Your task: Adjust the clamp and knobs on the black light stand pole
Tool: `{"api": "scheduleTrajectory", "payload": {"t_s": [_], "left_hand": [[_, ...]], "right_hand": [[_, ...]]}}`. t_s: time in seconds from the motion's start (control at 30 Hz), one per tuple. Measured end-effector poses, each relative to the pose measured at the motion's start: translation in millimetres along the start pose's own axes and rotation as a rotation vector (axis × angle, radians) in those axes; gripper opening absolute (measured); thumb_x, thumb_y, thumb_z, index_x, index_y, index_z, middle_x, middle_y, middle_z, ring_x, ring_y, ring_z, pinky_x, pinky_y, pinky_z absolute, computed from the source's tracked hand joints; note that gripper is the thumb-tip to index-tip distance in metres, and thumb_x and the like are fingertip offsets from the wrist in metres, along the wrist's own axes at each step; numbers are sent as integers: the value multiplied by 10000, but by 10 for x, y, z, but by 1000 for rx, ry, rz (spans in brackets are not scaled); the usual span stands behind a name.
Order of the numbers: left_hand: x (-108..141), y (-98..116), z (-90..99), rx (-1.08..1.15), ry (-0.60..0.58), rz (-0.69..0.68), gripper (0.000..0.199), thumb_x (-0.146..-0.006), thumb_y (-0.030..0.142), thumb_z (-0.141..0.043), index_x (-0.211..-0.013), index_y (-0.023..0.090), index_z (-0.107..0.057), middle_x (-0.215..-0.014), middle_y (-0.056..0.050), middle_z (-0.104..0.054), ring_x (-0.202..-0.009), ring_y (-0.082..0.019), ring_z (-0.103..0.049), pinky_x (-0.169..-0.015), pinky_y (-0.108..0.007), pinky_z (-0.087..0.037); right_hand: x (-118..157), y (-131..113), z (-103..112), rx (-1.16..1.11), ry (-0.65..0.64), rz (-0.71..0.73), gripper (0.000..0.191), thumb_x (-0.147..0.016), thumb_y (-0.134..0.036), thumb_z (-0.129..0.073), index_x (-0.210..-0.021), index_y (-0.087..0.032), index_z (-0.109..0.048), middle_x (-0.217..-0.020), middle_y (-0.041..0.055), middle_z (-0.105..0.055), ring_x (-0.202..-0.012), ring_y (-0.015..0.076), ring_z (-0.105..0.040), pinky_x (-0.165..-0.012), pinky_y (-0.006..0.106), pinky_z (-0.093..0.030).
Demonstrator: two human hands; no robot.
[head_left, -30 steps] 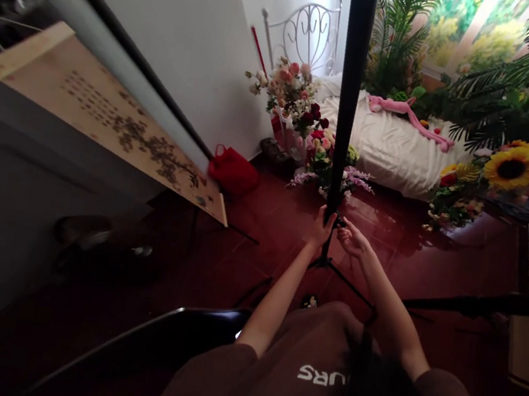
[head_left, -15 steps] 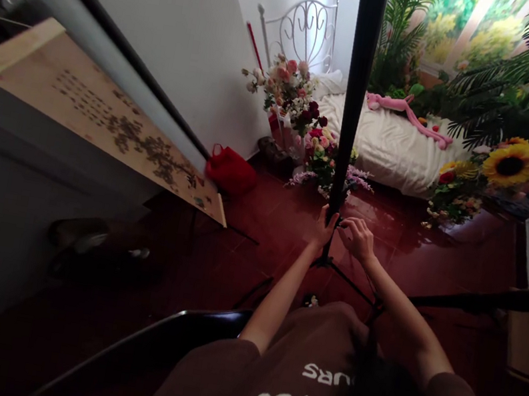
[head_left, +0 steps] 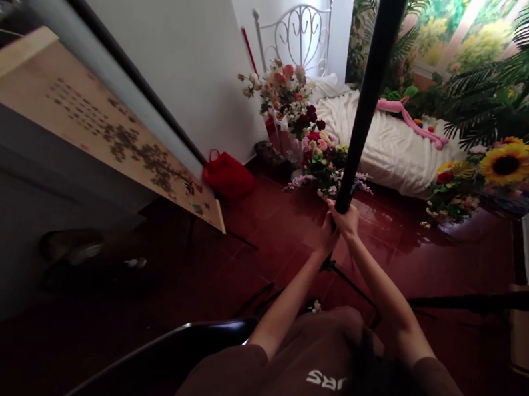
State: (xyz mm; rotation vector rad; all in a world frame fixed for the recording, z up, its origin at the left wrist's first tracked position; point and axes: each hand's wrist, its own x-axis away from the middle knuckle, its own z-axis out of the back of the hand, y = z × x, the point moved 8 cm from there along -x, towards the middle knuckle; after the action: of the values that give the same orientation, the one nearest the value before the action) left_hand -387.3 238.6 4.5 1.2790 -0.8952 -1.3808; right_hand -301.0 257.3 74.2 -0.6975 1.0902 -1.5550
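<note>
A black pole of a stand rises in front of me, leaning slightly right toward its top. My right hand is wrapped round the pole. Just below it, my left hand also grips the stand, its fingers partly covered by the pole and the other hand. Thin dark legs of the stand spread out near the floor beneath my hands. Any knob at the grip is hidden.
Artificial flowers stand by a white-covered bed. Sunflowers and palm leaves are at right. A red bag sits beside a hanging scroll. Another dark bar crosses at right; a black curved edge lies lower left.
My right hand has moved from fingertip contact beside the pole to a full grip round it. The pole has shifted right and my left hand sits lower on it.
</note>
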Motion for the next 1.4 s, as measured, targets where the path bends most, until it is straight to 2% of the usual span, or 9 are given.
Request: {"api": "scheduleTrajectory", "payload": {"t_s": [0.17, 0.37, 0.53, 0.77, 0.9, 1.07, 1.23, 1.3, 1.4], "left_hand": [[-13, 160, 123, -37, 50, -15, 398, -804, 400, -629, -1133, 189, -556, -979, -74, -674, -923, -204, -654, -820, -312, -519], [-285, 424, 41, 0, 71, 40, 351, -703, 343, -721, -1006, 187, -635, -809, -54, -702, -771, -178, -656, -686, -256, -503], [-425, 507, 37, 59, 242, 131, 212, -710, 340, -692, -797, 149, -669, -649, -49, -668, -692, -173, -624, -570, -239, -438], [-410, 458, 37, 58, 278, 171, 206, -730, 321, -642, -611, 156, -614, -536, -58, -615, -608, -158, -588, -526, -250, -395], [-407, 406, 26, 51, 295, 157, 239, -725, 331, -634, -559, 168, -582, -504, -48, -586, -581, -154, -568, -511, -249, -370], [-383, 413, 37, -13, 348, 118, 346, -717, 396, -628, -485, 168, -512, -458, -18, -498, -473, -119, -496, -457, -229, -309], [-371, 401, 21, -40, 341, 156, 364, -733, 408, -617, -476, 171, -516, -443, -24, -500, -461, -121, -508, -460, -226, -324], [-366, 406, 17, -48, 334, 159, 372, -737, 416, -616, -475, 171, -518, -446, -28, -508, -451, -119, -503, -456, -228, -321], [-348, 409, 9, -49, 317, 185, 388, -752, 433, -602, -476, 173, -518, -440, -31, -506, -425, -116, -486, -442, -233, -313]], "right_hand": [[-112, -540, 169, -153, 53, 142, 378, -743, -508, -636, -596, -161, -611, -574, 38, -628, -559, 156, -603, -517, 237, -436], [-256, -1114, 361, -243, 79, 181, 350, -729, -474, -659, -587, -173, -551, -484, -20, -529, -461, 109, -522, -449, 218, -394], [-275, -1186, 376, -240, 76, 186, 358, -722, -451, -676, -559, -180, -509, -472, -39, -482, -450, 83, -472, -429, 204, -356], [-226, -1192, 443, -162, -54, 341, 396, -756, -565, -646, -713, -178, -574, -610, -9, -575, -580, 119, -560, -553, 239, -457], [-10, -828, 619, -77, -200, 511, 435, -773, -542, -658, -1034, -210, -554, -938, 58, -656, -839, 183, -630, -773, 317, -505], [371, 92, 659, 281, -259, 421, 432, -788, -555, -631, -999, -188, -546, -991, 134, -650, -916, 259, -618, -851, 403, -469], [497, 534, 470, 203, -227, 186, 378, -862, -588, -491, -868, -216, -556, -893, 82, -656, -817, 220, -607, -777, 343, -453], [468, 625, 378, 4, -222, 13, 441, -884, -617, -412, -736, -221, -538, -741, 39, -620, -690, 179, -570, -688, 295, -439], [496, 783, 152, -472, -323, -399, 511, -910, -609, -345, -602, -218, -460, -556, -10, -507, -483, 115, -441, -517, 238, -362]]}}
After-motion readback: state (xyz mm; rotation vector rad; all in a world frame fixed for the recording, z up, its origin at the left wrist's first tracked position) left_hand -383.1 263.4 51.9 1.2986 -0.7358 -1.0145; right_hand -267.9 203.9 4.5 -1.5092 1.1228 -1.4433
